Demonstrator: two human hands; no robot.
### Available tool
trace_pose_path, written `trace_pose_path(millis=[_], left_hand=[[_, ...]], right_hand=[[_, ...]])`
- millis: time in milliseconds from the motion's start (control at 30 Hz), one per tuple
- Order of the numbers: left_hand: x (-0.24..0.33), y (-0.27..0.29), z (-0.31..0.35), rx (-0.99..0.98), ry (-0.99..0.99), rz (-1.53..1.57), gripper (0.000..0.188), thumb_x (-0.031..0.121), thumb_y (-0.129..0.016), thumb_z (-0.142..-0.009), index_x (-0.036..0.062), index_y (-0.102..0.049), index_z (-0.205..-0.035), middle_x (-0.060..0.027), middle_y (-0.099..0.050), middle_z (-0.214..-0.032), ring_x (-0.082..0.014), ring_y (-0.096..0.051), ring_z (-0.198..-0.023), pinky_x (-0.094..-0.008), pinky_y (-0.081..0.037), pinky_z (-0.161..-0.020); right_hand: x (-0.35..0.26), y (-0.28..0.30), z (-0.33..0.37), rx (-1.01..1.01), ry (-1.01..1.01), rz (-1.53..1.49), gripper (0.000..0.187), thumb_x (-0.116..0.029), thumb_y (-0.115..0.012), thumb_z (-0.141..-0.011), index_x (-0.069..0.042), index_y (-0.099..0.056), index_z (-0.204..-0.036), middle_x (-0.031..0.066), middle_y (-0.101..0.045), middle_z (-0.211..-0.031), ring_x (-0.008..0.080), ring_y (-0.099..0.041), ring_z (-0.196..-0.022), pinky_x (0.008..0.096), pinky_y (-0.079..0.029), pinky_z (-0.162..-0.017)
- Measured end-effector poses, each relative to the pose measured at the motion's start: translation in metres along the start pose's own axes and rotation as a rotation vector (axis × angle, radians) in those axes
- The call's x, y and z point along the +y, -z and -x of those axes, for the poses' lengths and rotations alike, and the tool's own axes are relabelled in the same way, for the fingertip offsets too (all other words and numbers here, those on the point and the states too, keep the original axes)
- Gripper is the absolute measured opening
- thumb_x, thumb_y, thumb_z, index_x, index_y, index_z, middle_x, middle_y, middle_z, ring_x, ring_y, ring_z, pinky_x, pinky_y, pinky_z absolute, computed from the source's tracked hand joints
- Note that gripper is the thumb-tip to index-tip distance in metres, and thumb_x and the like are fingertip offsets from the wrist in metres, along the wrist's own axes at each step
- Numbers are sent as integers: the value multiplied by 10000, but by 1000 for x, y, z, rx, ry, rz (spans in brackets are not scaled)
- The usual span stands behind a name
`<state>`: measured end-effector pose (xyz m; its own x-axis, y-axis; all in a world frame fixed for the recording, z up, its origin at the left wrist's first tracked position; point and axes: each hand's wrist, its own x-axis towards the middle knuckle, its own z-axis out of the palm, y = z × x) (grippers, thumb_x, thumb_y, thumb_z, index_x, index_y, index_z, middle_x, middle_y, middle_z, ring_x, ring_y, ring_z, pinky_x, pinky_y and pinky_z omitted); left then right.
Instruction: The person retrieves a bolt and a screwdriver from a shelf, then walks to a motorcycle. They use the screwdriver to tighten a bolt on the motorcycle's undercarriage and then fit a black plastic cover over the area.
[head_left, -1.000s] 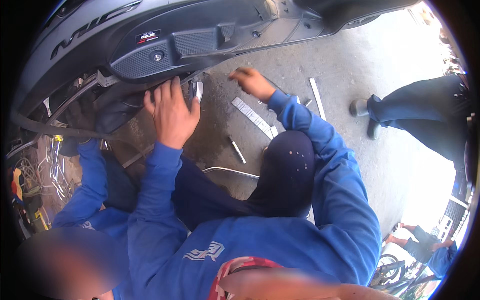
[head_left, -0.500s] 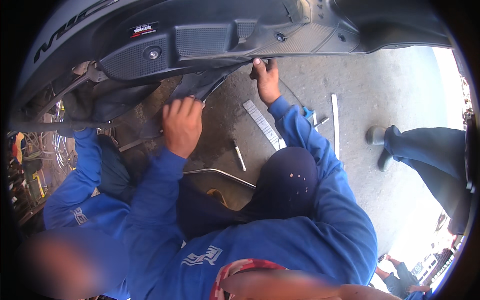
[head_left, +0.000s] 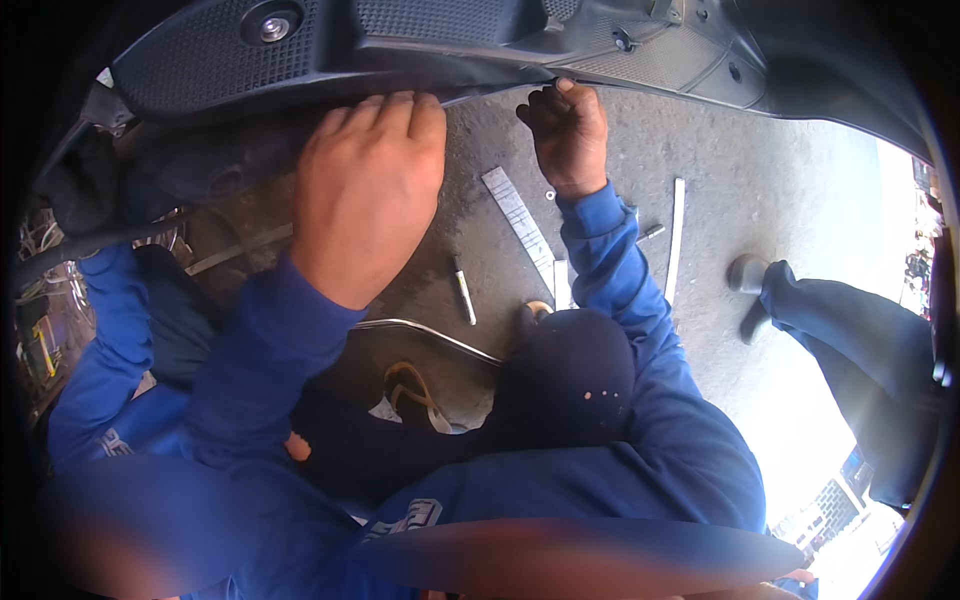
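The black plastic footboard of a scooter spans the top of the view, with textured pads and bolt holes. Beneath its lower edge lies a dark plastic panel, largely covered by my hands. My left hand, back turned up, has its fingers bent over this panel; the fingertips are hidden. Farther right, my right hand pinches the edge where panel and footboard meet, thumb on top and fingers curled below.
On the concrete floor lie a marker, a marked metal strip, a pale strip and a bent metal rod. A co-worker's blue sleeve is close on my left. Another person's legs stand at right.
My left hand has moved up toward the footboard's edge, and the panel that hung below now sits closer against it. My right hand has shifted slightly right and up. The footboard appears higher in view.
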<state>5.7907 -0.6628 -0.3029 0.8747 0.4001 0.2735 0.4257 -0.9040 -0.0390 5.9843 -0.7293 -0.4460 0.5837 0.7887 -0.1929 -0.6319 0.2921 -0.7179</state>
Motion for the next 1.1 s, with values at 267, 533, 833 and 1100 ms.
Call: trace_pose_path(millis=[267, 533, 833, 1100], left_hand=[[-9, -17, 16, 20, -102, 56, 218, 60, -533, -810, -35, -632, -980, -183, -672, -1018, -275, -654, -980, -344, -501, -846], [-7, -17, 21, 42, -123, 45, 234, -17, -566, -779, -27, -651, -997, -148, -680, -1018, -255, -654, -992, -359, -501, -864], [-19, -9, 8, 128, -56, 33, 172, 84, -561, -800, 37, -653, -938, -90, -691, -949, -194, -662, -922, -306, -488, -772], [-26, -3, 15, 216, -109, 105, 186, 6, -677, -767, 19, -678, -953, -86, -695, -920, -219, -663, -907, -321, -491, -777]], right_hand=[[-5, -11, 4, 81, -14, -54, 140, -101, -587, -750, -64, -536, -876, 16, -529, -787, 141, -485, -645, 327, -424, -617], [-18, -10, 3, 32, -125, -34, 101, -68, -590, -732, -54, -559, -827, 28, -545, -793, 172, -495, -728, 375, -410, -699], [-20, -2, 2, 35, -137, 34, 96, -153, -652, -772, -108, -575, -809, -14, -509, -738, 141, -458, -670, 369, -423, -712], [-24, 6, 24, -233, -268, 473, 86, -136, -567, -817, -57, -574, -849, -13, -476, -719, 90, -429, -626, 277, -387, -605]])
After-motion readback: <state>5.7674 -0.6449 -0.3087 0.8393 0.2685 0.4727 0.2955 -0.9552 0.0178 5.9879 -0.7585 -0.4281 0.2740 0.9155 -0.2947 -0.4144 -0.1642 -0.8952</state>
